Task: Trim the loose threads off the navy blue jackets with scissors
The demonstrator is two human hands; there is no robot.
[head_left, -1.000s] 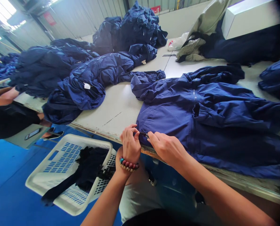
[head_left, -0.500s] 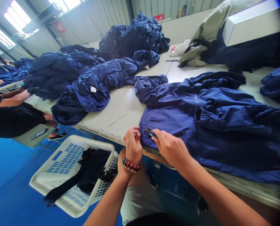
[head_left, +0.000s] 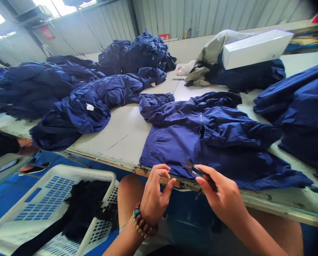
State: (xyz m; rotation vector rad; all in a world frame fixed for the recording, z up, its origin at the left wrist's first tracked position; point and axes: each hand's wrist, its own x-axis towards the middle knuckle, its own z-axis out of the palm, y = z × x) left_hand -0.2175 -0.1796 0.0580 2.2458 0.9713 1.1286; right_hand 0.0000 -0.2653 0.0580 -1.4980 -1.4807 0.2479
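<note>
In my right hand is a pair of dark thread snips, their blades pointing left over the hem of a navy jacket. The jacket lies spread on the table, with its front zip and a pocket opening visible. My left hand, with a bead bracelet at the wrist, hovers just off the table edge beside the hem. Its fingers are bent and the thumb stands apart, with nothing visible between them. The snips and the left hand are a short gap apart.
More navy garments lie heaped on the table at left, at the back and at right. A white box rests on dark cloth. A white plastic basket holding dark cloth stands low at left, near another person's leg.
Both hands have drawn back from the jacket's hem toward me, the right hand still holding the snips. The left thumb has spread from the fingers. My view has turned right.
</note>
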